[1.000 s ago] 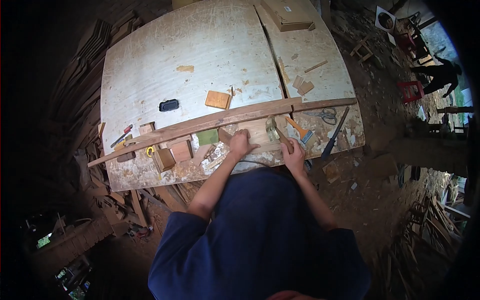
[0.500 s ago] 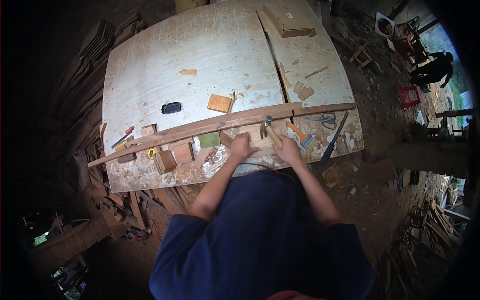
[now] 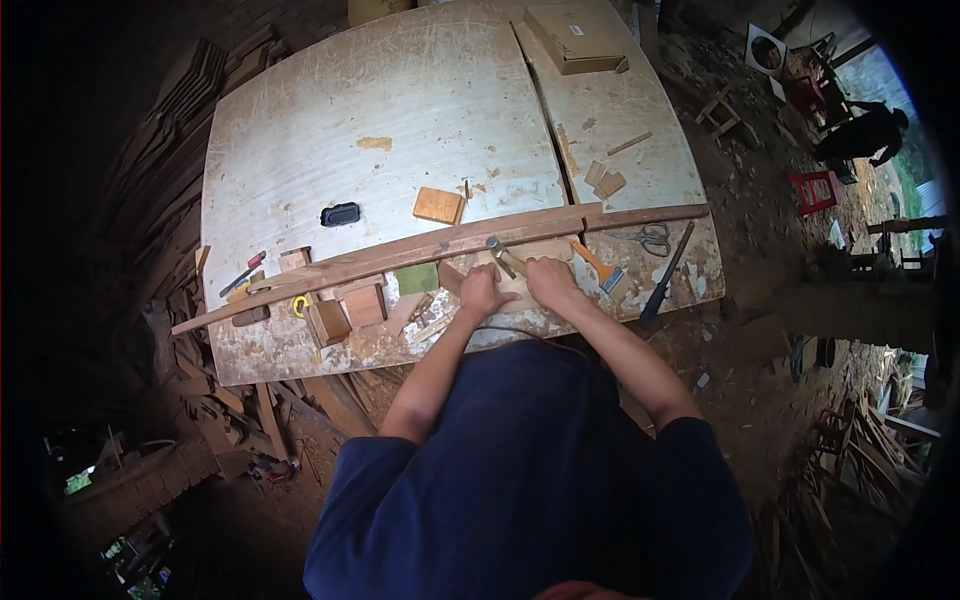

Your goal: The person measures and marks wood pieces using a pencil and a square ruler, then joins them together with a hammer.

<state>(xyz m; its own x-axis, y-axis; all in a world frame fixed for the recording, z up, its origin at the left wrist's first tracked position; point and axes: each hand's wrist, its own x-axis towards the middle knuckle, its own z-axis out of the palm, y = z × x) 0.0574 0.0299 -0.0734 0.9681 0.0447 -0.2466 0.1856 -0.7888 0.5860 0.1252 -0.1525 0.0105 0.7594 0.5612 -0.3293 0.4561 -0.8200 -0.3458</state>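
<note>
My right hand (image 3: 549, 283) is closed around the handle of a claw hammer (image 3: 514, 262), whose metal head sits just above and right of my left hand. On a pale wooden board (image 3: 512, 300) rests my left hand (image 3: 482, 291), its thumb stretched to the right and its fingers curled against the wood. Hands and hammer cover much of the board. A green block (image 3: 416, 279) lies left of my left hand. To the right of my right hand is a paintbrush (image 3: 598, 268) with an orange handle.
A long wooden strip (image 3: 400, 252) crosses the worn table (image 3: 330, 140). Scissors (image 3: 648, 238) and a dark long tool (image 3: 668, 272) lie at the right. Several wood blocks (image 3: 364, 305), a black tray (image 3: 341, 214) and a cardboard box (image 3: 573, 42) are on the table. A person (image 3: 866, 132) stands far right.
My right hand has moved left and a little up with the hammer. The hammer head has swung left, closer to my left hand, which has stayed in place.
</note>
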